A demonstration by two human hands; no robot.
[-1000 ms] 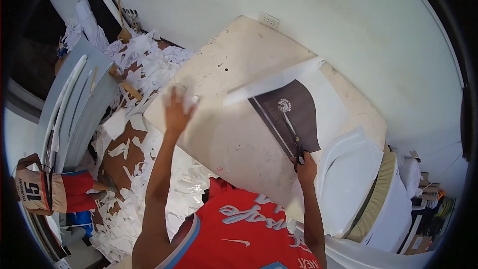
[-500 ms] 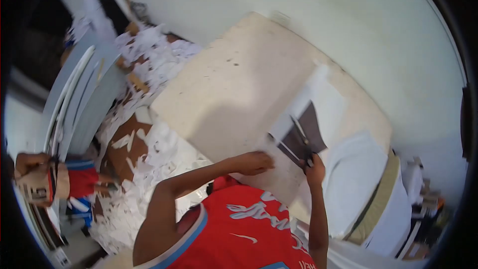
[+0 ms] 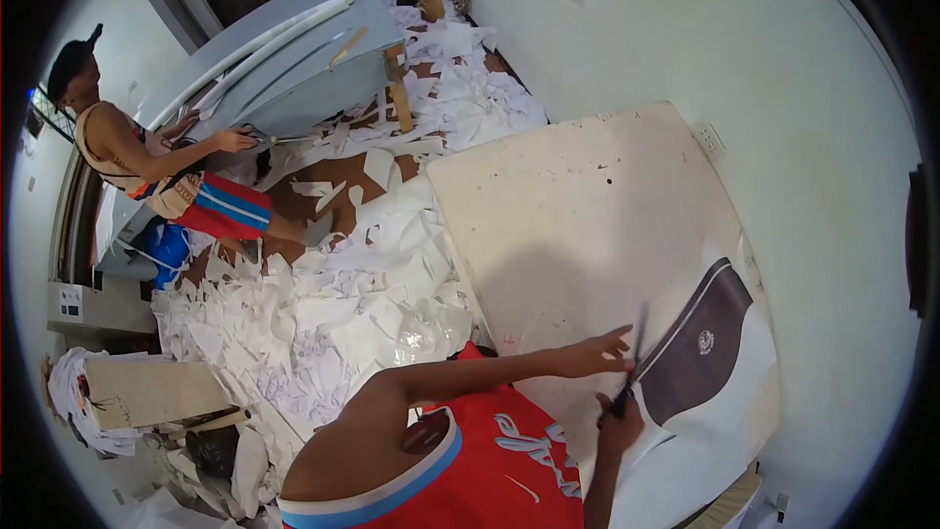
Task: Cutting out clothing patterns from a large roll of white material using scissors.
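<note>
My right hand [image 3: 619, 423] grips a pair of dark-handled scissors [image 3: 622, 400] by the handles. Their blades point away from me and look blurred. My left hand [image 3: 595, 353] is stretched out just left of the blades, with its fingers apart and nothing visible in them. To the right of the scissors lies a dark curved printed panel [image 3: 685, 364] with a pale edge stripe and a round white emblem. It is part of a white sheet [image 3: 742, 382] spread on the pale board-topped table [image 3: 529, 206]. The blade tips are close to the panel's left edge.
White scraps [image 3: 323, 333] cover much of the floor on the left. A person [image 3: 147, 157] stands at the far left beside a grey table [image 3: 323, 88], holding scissors. A pale wall [image 3: 813, 137] with a socket runs along the right. A wooden board [image 3: 157, 392] lies at the lower left.
The view has swung left, bringing the other person more into view. The scissors have moved off the dark panel to its left side. My left hand has come up beside them, fingers extended.
</note>
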